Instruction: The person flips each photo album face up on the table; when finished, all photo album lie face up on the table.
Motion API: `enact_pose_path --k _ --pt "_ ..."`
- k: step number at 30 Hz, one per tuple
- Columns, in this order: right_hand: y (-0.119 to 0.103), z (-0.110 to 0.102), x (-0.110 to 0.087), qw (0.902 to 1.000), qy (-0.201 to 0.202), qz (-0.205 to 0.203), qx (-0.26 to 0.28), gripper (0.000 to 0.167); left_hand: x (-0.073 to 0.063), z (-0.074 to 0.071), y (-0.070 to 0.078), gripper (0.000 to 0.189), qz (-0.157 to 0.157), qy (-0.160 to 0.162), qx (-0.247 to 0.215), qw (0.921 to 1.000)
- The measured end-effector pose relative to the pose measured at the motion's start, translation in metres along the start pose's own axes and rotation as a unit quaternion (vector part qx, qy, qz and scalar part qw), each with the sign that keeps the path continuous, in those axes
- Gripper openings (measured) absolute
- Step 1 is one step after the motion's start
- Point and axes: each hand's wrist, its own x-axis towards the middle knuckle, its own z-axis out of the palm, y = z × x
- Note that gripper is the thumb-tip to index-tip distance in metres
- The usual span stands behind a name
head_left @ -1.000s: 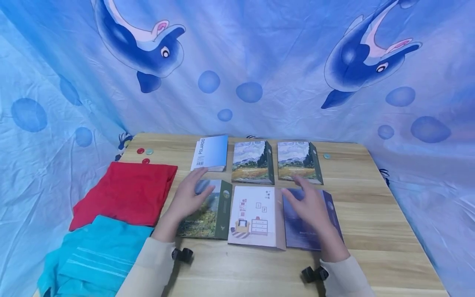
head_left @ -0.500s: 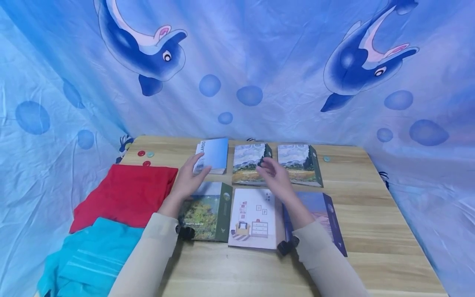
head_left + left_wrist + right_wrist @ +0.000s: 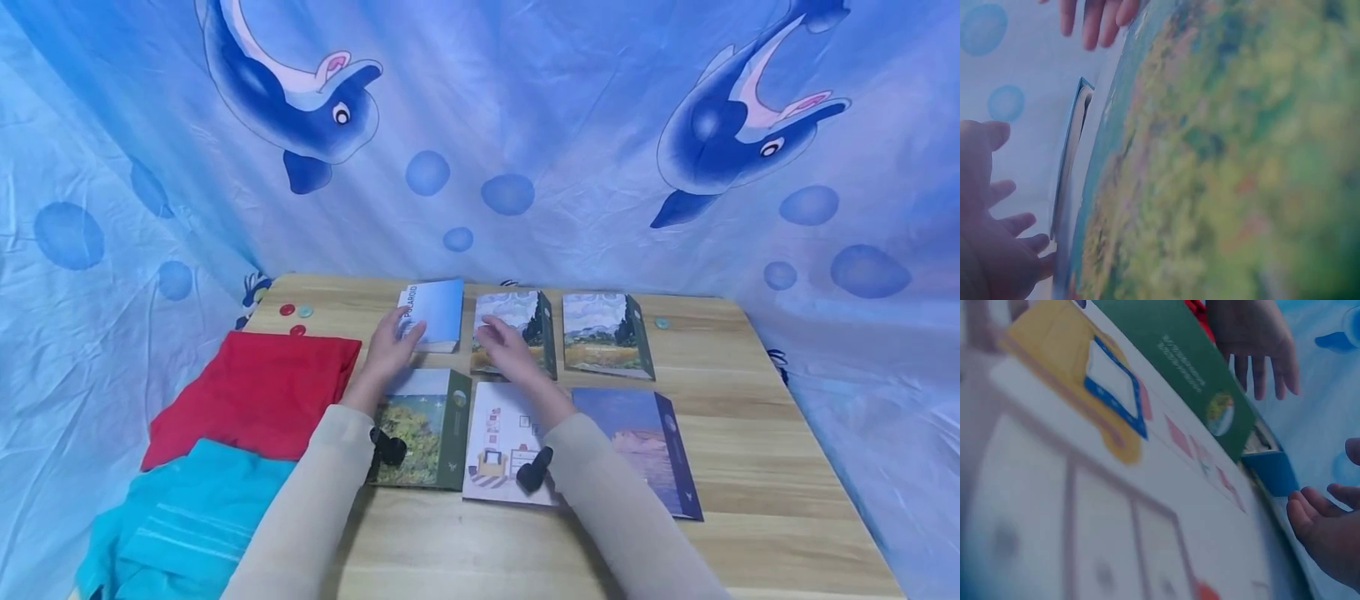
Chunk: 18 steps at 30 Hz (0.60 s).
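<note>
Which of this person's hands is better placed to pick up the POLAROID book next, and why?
Likely the left hand: in the head view it overlaps the left side of the POLAROID book, while the right hand appears over the landscape album alongside.

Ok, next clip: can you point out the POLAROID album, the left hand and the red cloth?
POLAROID album (image 3: 441, 310): head view, on the blue part of its cover.
Left hand (image 3: 387, 351): head view, on the back of the hand.
Red cloth (image 3: 258, 392): head view, on its upper surface.
</note>
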Motion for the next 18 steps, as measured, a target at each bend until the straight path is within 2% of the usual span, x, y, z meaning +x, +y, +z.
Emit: enact_pose_path --k 7,10,14,16,18 --pt "0.011 0.019 0.02 0.995 -0.006 0.028 0.095 0.055 0.003 0.003 -0.003 0.077 -0.018 -0.023 -0.009 0.9995" --pt "0.011 0.024 0.024 0.9903 -0.035 0.044 0.127 0.059 0.005 0.004 -0.003 0.077 -0.018 -0.028 0.009 0.9994" --pt "0.006 0.03 0.023 0.9836 -0.082 0.06 0.149 0.064 0.005 0.004 -0.003 0.078 -0.027 -0.026 0.029 0.9989" --pt "0.004 0.034 0.022 0.9824 -0.089 0.059 0.153 0.065 0.004 0.003 -0.003 0.079 -0.03 -0.025 0.031 0.9987" --pt "0.0 0.037 0.021 0.9836 -0.079 0.055 0.153 0.066 0.002 0.002 -0.002 0.081 -0.03 -0.024 0.028 0.9989"
